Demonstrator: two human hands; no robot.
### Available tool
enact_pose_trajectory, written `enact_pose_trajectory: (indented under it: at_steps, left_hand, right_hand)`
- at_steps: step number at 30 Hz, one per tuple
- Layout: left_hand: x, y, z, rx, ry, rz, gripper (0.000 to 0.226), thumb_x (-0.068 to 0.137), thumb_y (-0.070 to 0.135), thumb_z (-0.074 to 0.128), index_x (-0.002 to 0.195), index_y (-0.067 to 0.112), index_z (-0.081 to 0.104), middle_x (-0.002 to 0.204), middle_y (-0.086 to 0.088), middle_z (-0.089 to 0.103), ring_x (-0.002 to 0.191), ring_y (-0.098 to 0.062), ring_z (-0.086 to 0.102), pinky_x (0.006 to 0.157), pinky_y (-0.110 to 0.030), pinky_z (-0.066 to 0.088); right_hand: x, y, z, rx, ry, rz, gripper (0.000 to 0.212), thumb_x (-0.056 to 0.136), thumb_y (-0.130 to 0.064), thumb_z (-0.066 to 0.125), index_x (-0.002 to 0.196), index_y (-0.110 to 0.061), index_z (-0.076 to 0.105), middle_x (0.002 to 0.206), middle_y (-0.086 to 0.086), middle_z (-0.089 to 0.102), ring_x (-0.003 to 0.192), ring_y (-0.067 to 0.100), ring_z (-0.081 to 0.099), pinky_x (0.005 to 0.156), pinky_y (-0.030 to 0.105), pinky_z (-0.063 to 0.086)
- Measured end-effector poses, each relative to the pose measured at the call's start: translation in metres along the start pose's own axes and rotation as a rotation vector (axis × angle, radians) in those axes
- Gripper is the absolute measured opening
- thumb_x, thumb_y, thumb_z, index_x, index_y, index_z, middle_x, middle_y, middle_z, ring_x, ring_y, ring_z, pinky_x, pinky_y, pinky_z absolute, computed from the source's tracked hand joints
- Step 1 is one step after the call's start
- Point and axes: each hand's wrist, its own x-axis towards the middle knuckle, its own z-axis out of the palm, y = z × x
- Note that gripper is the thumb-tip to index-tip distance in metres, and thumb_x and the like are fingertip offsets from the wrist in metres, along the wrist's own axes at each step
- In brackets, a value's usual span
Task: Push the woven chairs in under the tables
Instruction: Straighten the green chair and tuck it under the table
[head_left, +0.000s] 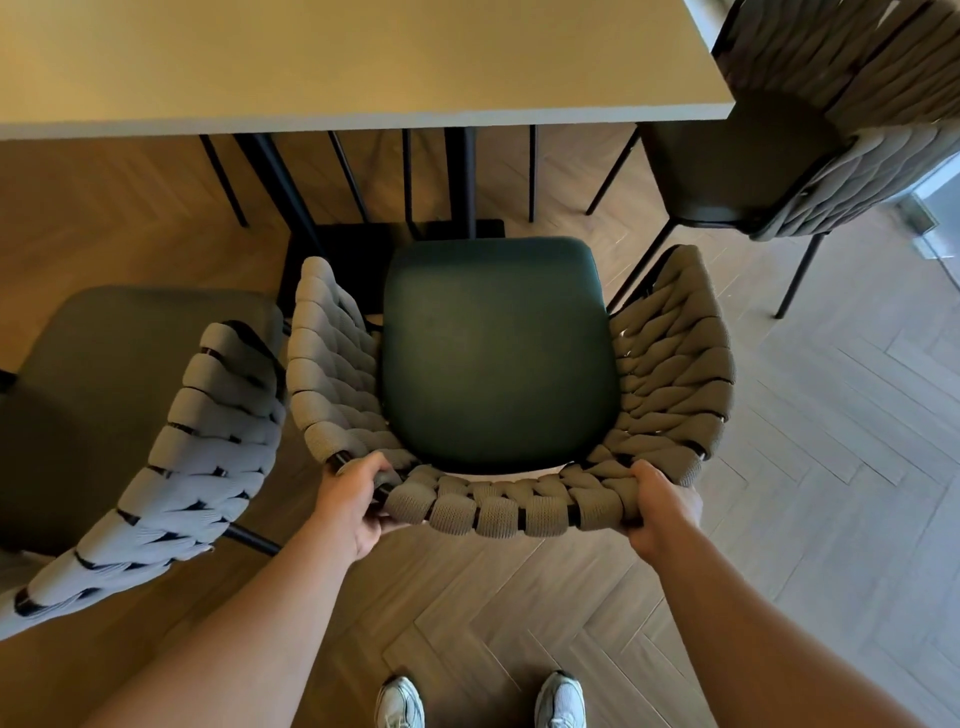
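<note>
A woven chair with a dark green seat cushion and a grey-brown braided back stands right in front of me, facing the light-topped table. Its seat front lies short of the table's near edge, in front of the black table base. My left hand grips the top rim of the backrest at its left corner. My right hand grips the same rim at the right corner. Both arms reach forward from the bottom of the view.
A second woven chair stands close on the left, angled, its back nearly touching the held chair. A third woven chair stands at the table's right end. Black table and chair legs crowd under the table. Herringbone wood floor lies to the right.
</note>
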Motion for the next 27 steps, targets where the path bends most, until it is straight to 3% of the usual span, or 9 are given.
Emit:
enact_pose_trajectory:
  at_steps: [6,13,17,20,24,27]
  left_hand:
    - [0.015,0.026,0.017,0.027,-0.003,-0.003,0.039,0.094,0.007,0.057,0.129,0.016,0.045,0.116,-0.026,0.061,0.096,-0.049,0.065,0.075,-0.070,0.055]
    - [0.029,0.044,0.031,0.048,-0.040,-0.013,0.035,0.094,0.007,0.057,0.126,0.016,0.046,0.118,-0.026,0.058,0.100,-0.050,0.063,0.080,-0.072,0.053]
    - [0.026,0.042,0.033,0.062,-0.037,-0.014,0.025,0.094,0.007,0.057,0.116,0.012,0.048,0.116,-0.028,0.060,0.097,-0.048,0.064,0.071,-0.065,0.057]
    - [0.025,0.043,0.034,0.060,-0.033,-0.006,0.031,0.093,0.007,0.058,0.121,0.012,0.047,0.116,-0.027,0.061,0.096,-0.048,0.064,0.068,-0.063,0.058]
    - [0.026,0.041,0.032,0.064,-0.035,-0.009,0.037,0.092,0.008,0.059,0.125,0.016,0.046,0.118,-0.026,0.059,0.100,-0.050,0.063,0.072,-0.066,0.057]
    - [0.028,0.040,0.028,0.068,-0.035,-0.003,0.038,0.092,0.008,0.060,0.126,0.017,0.045,0.119,-0.025,0.058,0.101,-0.050,0.062,0.075,-0.067,0.056]
  right_hand:
    - [0.008,-0.018,0.019,0.008,-0.024,-0.006,0.043,0.090,-0.007,0.068,0.129,-0.017,0.053,0.108,0.014,0.066,0.084,0.034,0.069,0.054,0.043,0.056]
    - [0.020,-0.033,0.037,-0.004,0.006,-0.003,0.045,0.088,-0.009,0.069,0.129,-0.020,0.053,0.114,0.013,0.066,0.089,0.036,0.069,0.062,0.049,0.059]
    - [0.020,-0.034,0.035,-0.011,0.003,0.001,0.044,0.088,-0.008,0.069,0.127,-0.018,0.054,0.112,0.013,0.066,0.090,0.036,0.069,0.063,0.049,0.060]
    - [0.019,-0.034,0.035,-0.013,-0.001,-0.007,0.043,0.087,-0.008,0.068,0.127,-0.018,0.055,0.112,0.014,0.066,0.089,0.035,0.070,0.060,0.047,0.060]
    - [0.017,-0.032,0.032,-0.010,-0.022,-0.012,0.046,0.086,-0.007,0.070,0.128,-0.017,0.053,0.114,0.015,0.067,0.091,0.039,0.071,0.071,0.059,0.061]
    - [0.013,-0.033,0.030,-0.005,-0.043,-0.011,0.046,0.088,-0.006,0.068,0.129,-0.018,0.050,0.110,0.014,0.065,0.092,0.038,0.071,0.074,0.059,0.061]
